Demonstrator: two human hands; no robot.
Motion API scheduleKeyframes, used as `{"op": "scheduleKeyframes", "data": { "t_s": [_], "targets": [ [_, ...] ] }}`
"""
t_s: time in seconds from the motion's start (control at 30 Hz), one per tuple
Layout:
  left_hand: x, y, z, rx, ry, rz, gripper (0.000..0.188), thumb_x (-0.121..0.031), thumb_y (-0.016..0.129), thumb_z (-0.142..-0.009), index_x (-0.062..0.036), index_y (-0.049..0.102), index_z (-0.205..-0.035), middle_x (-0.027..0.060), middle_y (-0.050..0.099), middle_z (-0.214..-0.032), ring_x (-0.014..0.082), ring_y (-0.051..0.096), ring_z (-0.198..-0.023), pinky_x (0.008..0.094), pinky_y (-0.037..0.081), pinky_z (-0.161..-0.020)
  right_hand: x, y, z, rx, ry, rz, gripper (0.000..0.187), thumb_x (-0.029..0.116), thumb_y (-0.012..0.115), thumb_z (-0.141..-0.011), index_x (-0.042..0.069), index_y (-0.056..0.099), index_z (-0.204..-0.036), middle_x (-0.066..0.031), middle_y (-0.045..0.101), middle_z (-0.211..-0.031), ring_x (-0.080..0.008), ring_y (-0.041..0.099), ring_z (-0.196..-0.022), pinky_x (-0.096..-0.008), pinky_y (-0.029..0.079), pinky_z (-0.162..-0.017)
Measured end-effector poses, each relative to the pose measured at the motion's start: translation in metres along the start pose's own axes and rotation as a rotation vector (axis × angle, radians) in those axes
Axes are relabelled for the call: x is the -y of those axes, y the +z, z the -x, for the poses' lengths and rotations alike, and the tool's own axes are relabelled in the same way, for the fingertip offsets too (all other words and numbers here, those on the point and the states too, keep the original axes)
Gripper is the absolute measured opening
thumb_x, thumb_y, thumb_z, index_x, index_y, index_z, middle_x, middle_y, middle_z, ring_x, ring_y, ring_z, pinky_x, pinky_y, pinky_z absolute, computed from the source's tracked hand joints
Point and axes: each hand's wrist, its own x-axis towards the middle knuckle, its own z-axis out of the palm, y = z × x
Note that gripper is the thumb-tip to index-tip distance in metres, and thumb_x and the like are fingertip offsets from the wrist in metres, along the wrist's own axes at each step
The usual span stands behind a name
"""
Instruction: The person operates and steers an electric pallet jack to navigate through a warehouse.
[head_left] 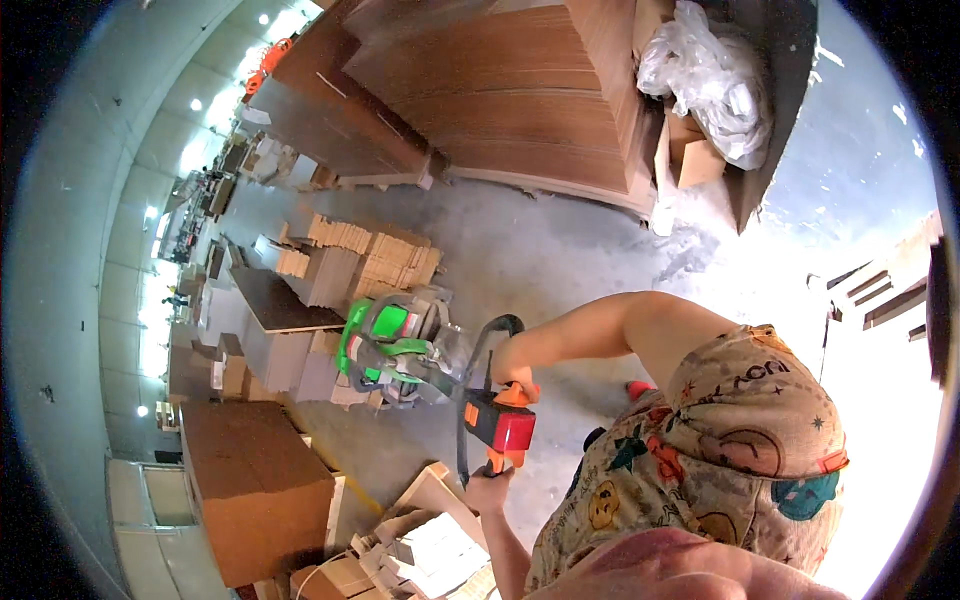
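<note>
A green and grey electric pallet truck (392, 345) stands on the concrete floor. Its tiller runs towards me and ends in a control head (510, 428) in red and black, with orange grips and a dark looped guard. My right hand (513, 362) is closed round the upper orange grip, its arm bent at the elbow. At the lower grip, my left hand (488, 490) is wrapped on from the other side. Some fingers of both hands are hidden by the handle. The truck's forks cannot be seen.
Stacked brown cardboard sheets (500, 90) rise along the top. Beside them a bin holds crumpled clear plastic film (715, 85) and carton scraps. Cardboard stacks (370, 255) stand beyond the truck. A big brown stack (255, 490) and loose carton pieces (435, 550) are at lower left.
</note>
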Motion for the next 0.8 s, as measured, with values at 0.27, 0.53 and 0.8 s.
{"op": "scheduleKeyframes", "data": {
  "t_s": [0.27,0.53,0.8],
  "targets": [
    [-0.024,-0.005,0.062,0.002,-0.01,-0.04,0.04,-0.042,0.077,-0.058,-0.0101,0.07,-0.08,0.0129,0.067,-0.078,0.0312,0.065,-0.076,0.0404,0.051,-0.067,0.048,-0.005,0.063,0.09,0.062,0.04,0.043,0.047,0.076,-0.057,0.01,0.067,-0.078,-0.0054,0.065,-0.077,-0.0185,0.059,-0.074,-0.0349,0.047,-0.066],
    [-0.052,-0.037,0.129,0.156,0.031,0.031,0.028,-0.037,0.061,-0.069,-0.0122,0.067,-0.081,0.0129,0.066,-0.079,0.0292,0.065,-0.077,0.0399,0.051,-0.066,0.086,0.019,0.13,0.037,0.203,0.019,0.066,0.061,0.077,-0.045,0.008,0.063,-0.081,-0.0147,0.064,-0.078,-0.0347,0.061,-0.078,-0.0425,0.046,-0.067],
    [-0.044,-0.027,0.172,0.189,-0.063,0.081,0.021,-0.019,0.059,-0.064,-0.0097,0.068,-0.081,0.012,0.067,-0.082,0.0275,0.065,-0.082,0.0359,0.05,-0.069,0.128,0.023,0.131,0.097,0.209,-0.023,0.059,0.043,0.083,-0.047,0.006,0.063,-0.087,-0.0157,0.065,-0.086,-0.0331,0.061,-0.084,-0.0382,0.047,-0.072]
  ]
}}
